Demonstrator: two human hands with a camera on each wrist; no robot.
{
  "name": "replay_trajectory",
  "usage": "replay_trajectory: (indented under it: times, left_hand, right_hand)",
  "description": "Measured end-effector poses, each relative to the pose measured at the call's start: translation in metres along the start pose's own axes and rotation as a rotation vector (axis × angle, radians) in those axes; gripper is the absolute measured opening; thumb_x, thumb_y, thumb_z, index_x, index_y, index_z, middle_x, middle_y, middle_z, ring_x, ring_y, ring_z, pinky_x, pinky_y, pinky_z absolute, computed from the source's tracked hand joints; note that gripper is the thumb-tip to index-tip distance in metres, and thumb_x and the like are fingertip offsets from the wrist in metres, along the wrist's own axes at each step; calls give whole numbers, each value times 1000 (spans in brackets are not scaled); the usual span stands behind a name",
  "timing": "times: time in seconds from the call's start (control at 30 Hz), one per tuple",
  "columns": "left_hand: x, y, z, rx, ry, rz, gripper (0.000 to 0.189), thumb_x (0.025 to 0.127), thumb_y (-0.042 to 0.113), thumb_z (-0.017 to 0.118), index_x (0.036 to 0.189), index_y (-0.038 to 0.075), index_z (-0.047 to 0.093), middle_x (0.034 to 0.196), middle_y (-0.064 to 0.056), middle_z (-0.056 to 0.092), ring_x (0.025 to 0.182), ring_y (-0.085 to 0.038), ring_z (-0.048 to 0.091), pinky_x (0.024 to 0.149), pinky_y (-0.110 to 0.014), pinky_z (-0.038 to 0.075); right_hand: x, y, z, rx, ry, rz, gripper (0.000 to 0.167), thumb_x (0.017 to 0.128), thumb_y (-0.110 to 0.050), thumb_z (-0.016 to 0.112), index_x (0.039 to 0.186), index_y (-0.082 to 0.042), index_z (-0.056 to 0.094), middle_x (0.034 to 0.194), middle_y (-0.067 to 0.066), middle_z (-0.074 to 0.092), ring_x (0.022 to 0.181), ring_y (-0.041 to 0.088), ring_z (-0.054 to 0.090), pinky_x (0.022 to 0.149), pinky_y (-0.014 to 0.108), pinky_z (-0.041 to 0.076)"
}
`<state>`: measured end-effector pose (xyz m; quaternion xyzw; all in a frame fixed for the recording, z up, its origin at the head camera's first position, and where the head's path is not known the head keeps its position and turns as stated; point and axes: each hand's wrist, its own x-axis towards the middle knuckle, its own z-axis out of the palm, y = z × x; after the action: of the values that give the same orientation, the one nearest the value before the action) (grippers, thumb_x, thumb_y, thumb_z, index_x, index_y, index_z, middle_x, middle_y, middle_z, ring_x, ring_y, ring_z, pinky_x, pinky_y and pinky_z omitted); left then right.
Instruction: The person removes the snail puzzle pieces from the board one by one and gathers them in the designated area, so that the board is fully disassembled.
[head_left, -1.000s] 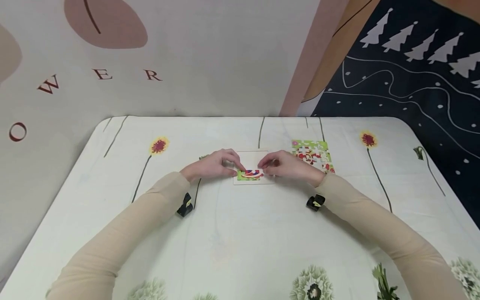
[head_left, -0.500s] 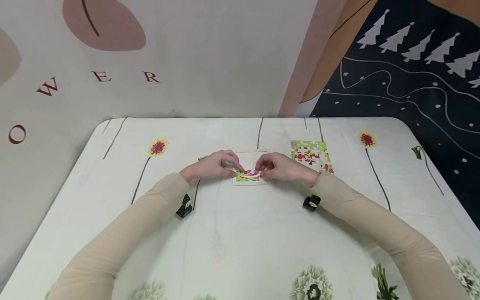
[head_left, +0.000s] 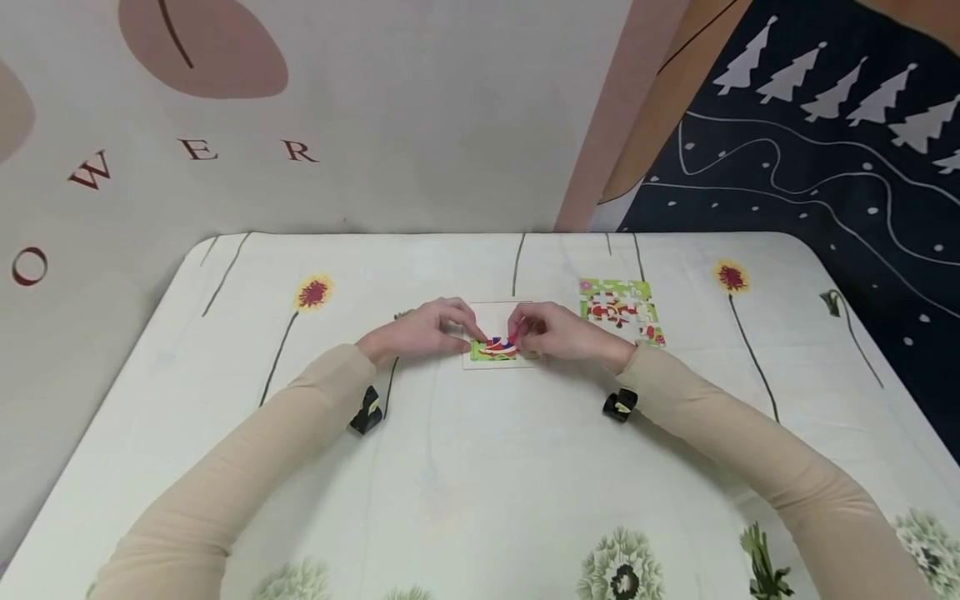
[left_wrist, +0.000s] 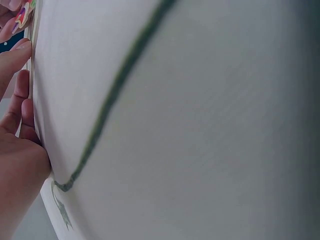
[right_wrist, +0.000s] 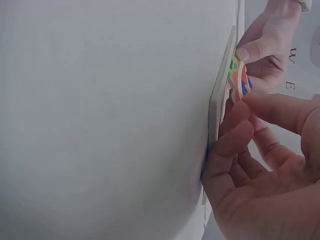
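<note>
A short strip of joined jigsaw pieces (head_left: 495,352), green, red, blue and white, lies along the near half of a pale rectangular puzzle board (head_left: 498,315). At its left end, my left hand (head_left: 422,330) pinches the pieces between thumb and index finger. My right hand (head_left: 564,332) pinches the jigsaw piece at the right end, which its fingertips mostly cover. In the right wrist view the colourful pieces (right_wrist: 239,77) tilt up from the board (right_wrist: 216,105), between the thumb of one hand and the fingertips of the other. The left wrist view shows mainly tablecloth and the left fingers (left_wrist: 16,110).
Right of the board, partly behind the right forearm, lies a green, red and white jigsaw picture (head_left: 617,302) with white gaps. The flower-print tablecloth (head_left: 450,467) covers the table up to the wall. Black wrist cameras (head_left: 621,405) hang under both sleeves.
My right hand has edged left, bringing its piece against the strip. My left hand stays nearly where it was at the strip's left end.
</note>
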<state>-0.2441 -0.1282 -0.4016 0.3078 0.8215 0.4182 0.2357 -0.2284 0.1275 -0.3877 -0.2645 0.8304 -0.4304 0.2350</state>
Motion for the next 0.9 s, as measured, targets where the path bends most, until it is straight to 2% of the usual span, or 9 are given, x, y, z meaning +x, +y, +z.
replay_trajectory:
  times: [0.17, 0.5, 0.7, 0.9]
  left_hand:
    - [2, -2, 0, 0, 0, 1, 24, 86, 3, 67, 107, 9, 74, 115, -4, 57, 117, -24, 45, 101, -50, 31]
    - [2, -3, 0, 1, 4, 11, 24, 85, 3, 67, 106, 10, 75, 114, -2, 57, 115, -22, 46, 100, -48, 31]
    - [1, -3, 0, -6, 1, 5, 24, 85, 3, 67, 107, 10, 75, 114, -3, 57, 115, -23, 45, 100, -50, 31]
    - [2, -2, 0, 7, -3, -13, 24, 86, 4, 67, 108, 12, 75, 115, -2, 57, 117, -23, 44, 101, -50, 30]
  right_hand:
    - [1, 2, 0, 22, 2, -23, 9, 90, 2, 58, 99, -2, 59, 88, 9, 58, 76, 20, 51, 64, 30, 42]
    - [1, 4, -1, 45, 19, -42, 9, 90, 3, 59, 97, 0, 61, 89, 11, 60, 77, 20, 52, 65, 29, 42]
    - [-3, 4, -6, 27, 45, -24, 9, 90, 3, 59, 98, -1, 61, 91, 10, 62, 78, 20, 54, 67, 30, 43]
    - [-10, 7, -13, 31, 66, 13, 8, 90, 3, 60, 97, 1, 61, 89, 11, 60, 75, 21, 52, 62, 27, 41]
